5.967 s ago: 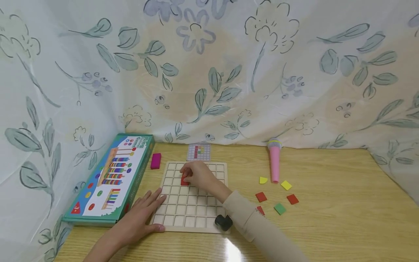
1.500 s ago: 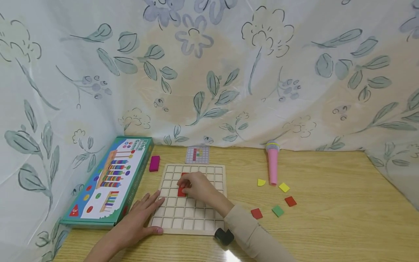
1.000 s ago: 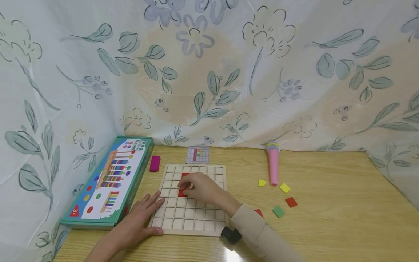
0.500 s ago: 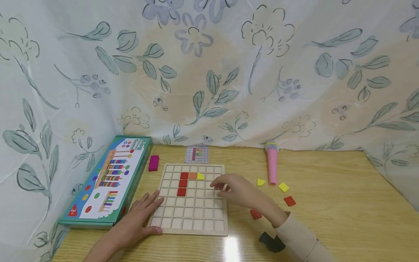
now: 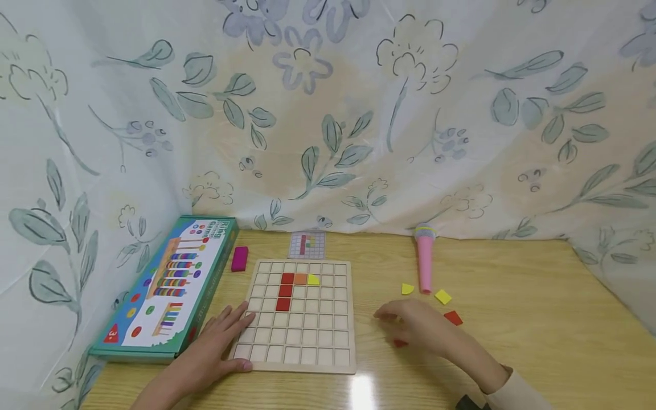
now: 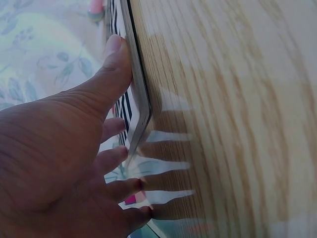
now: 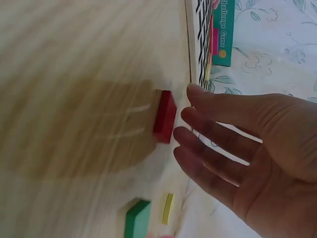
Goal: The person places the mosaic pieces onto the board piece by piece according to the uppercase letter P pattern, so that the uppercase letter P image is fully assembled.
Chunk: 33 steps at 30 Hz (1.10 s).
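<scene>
Under my left hand [image 5: 212, 344] lies the corner of a wooden grid board [image 5: 292, 356]; the fingers rest along its left edge, the thumb on its front edge. Three red square tiles [image 5: 285, 291] form a column in the grid. An orange tile [image 5: 300, 279] and a yellow rounded tile [image 5: 314, 279] continue the top row. Right of the board, my right hand [image 5: 420, 327], fingers loosely bent and holding nothing, hovers over a loose red tile [image 5: 401, 343], partly hidden. The right wrist view shows fingertips just apart from that red tile [image 7: 165, 119], with a green tile [image 7: 137, 218] nearby.
Beyond the right hand lie a yellow square tile [image 5: 443, 296], a yellow rounded piece [image 5: 407, 289] and another red tile [image 5: 453, 318]. A pink toy microphone [image 5: 425, 265] stands behind them. A pattern card [image 5: 307, 245], magenta block [image 5: 240, 259] and game box [image 5: 166, 290] sit around the board.
A third red tile has come into the column, and one loose red tile has left the table. My right hand has let go and moved right, off the board. The left hand stays put.
</scene>
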Available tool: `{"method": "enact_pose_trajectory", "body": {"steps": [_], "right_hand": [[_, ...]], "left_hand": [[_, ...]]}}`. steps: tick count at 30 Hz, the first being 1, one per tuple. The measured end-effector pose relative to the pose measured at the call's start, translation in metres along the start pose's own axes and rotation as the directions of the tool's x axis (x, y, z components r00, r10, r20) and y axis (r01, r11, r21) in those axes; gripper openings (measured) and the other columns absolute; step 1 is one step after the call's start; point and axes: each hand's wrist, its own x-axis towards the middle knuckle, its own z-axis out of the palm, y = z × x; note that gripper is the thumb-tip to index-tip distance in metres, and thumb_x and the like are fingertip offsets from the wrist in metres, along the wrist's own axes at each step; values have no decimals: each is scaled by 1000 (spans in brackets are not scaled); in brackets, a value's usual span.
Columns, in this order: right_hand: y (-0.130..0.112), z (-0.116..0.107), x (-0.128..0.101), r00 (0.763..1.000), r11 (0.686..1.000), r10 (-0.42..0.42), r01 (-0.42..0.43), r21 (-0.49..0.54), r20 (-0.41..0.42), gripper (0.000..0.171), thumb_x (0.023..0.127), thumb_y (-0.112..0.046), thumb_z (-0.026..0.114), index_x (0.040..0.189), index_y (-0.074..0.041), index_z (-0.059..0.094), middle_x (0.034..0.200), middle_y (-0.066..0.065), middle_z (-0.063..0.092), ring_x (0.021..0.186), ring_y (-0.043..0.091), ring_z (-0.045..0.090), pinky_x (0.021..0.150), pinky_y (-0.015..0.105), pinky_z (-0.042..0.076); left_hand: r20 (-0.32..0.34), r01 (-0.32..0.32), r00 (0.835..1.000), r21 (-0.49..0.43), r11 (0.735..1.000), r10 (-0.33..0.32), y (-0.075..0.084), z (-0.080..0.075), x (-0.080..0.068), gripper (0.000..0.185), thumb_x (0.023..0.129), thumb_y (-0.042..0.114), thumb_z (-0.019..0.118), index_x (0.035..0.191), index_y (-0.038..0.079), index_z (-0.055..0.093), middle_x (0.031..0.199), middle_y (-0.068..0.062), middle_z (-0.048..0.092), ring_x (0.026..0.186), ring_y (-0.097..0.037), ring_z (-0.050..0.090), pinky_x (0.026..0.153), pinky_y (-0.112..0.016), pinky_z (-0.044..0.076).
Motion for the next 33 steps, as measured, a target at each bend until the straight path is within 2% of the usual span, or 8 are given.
{"method": "enact_pose_trajectory", "body": {"steps": [5, 11, 18, 23, 33], "right_hand": [[6, 1, -13, 999, 1000, -12, 12, -3, 38, 36, 78, -2, 80, 112, -9, 71, 106, -4, 71, 96, 12, 66, 81, 30, 57], [11, 5, -19, 998, 997, -59, 60, 41, -14, 31, 80, 0, 77, 110, -9, 72, 99, -7, 71, 91, 10, 67, 78, 28, 57], [12, 3, -22, 997, 986, -82, 83, 141, -15, 31, 81, 0, 77, 111, -6, 70, 97, -6, 70, 91, 11, 67, 78, 28, 58], [11, 4, -22, 993, 988, -109, 112, 102, -36, 33, 79, 2, 78, 111, -6, 71, 90, -11, 65, 87, 8, 64, 76, 26, 57], [-2, 0, -6, 996, 992, -81, 84, 92, -34, 33, 80, 4, 76, 111, -6, 70, 87, -13, 64, 82, 4, 59, 74, 27, 56]], "left_hand": [[-3, 16, 1000, 2, 1000, -16, -1, 1, 1, 89, 78, 57, 71, 149, 11, 42, 161, -11, 24, 144, -48, 15, 112, -69, 13], [-10, 11, 1000, 10, 1000, -11, 0, 1, 2, 90, 78, 59, 70, 149, 11, 43, 160, -12, 25, 144, -48, 16, 112, -69, 14], [0, 21, 1000, 0, 1000, -21, 1, 0, 1, 90, 78, 57, 71, 149, 10, 42, 161, -11, 24, 145, -47, 15, 113, -68, 13], [-7, 16, 1000, 2, 1000, -16, 0, 1, 1, 89, 79, 58, 70, 149, 11, 42, 161, -11, 24, 145, -47, 15, 113, -67, 13], [-6, 5, 1000, 12, 1000, -5, 0, 2, 1, 89, 79, 57, 70, 150, 11, 42, 161, -11, 24, 145, -47, 15, 113, -68, 14]]}}
